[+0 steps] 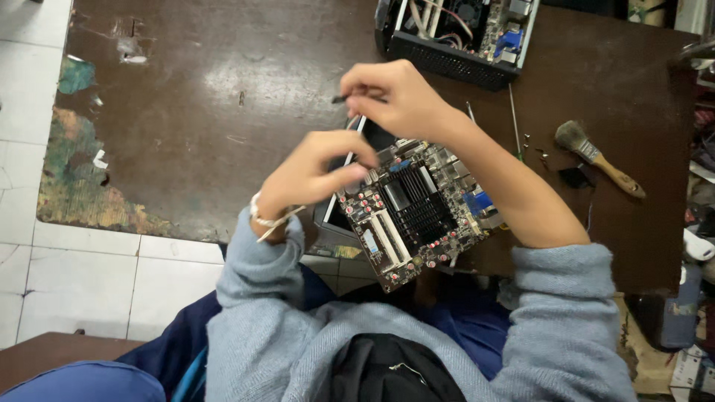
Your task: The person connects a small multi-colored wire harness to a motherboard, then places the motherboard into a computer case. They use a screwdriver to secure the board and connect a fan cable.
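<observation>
While both hands work above the motherboard (413, 212), a brush (596, 156) (wooden-handled) lies near.

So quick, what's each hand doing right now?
Left hand: fingers pinched together above the circuit board; contents cannot be told.
Right hand: closed on a thin dark tool.

— What's on the near edge of the table?
— A green circuit board (413, 216), turned at a slant, with a black finned heat sink (417, 205) in its middle and white slots on its near-left side.
— And above it?
— A thin dark tool (341, 98), held level, tip pointing left.
</observation>
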